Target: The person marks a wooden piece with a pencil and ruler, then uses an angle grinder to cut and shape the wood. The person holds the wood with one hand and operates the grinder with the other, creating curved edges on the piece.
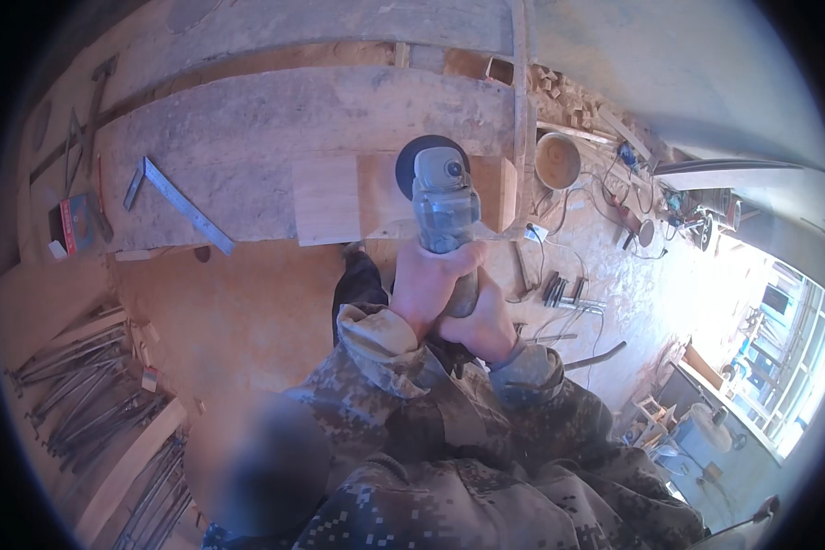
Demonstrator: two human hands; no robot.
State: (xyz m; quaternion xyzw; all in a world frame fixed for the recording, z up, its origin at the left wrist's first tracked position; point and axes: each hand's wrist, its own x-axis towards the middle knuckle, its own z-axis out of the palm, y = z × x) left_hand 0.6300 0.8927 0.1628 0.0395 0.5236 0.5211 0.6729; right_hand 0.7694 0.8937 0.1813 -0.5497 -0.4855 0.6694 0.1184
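Observation:
An angle grinder with a dark round disc sits over a pale wooden board, its disc end pointing away from me. Whether the disc touches the wood cannot be made out. My left hand is wrapped round the grinder's body. Just behind it, my right hand grips the rear of the same tool. The board lies along the near edge of a worn workbench, and its right part looks browner than its left. To the left, a metal try square rests on the bench.
A red and blue box stands at the bench's left end. Metal clamps or rods are piled at lower left. On the right are a round container, loose cords, a second power tool and a standing fan near a bright window.

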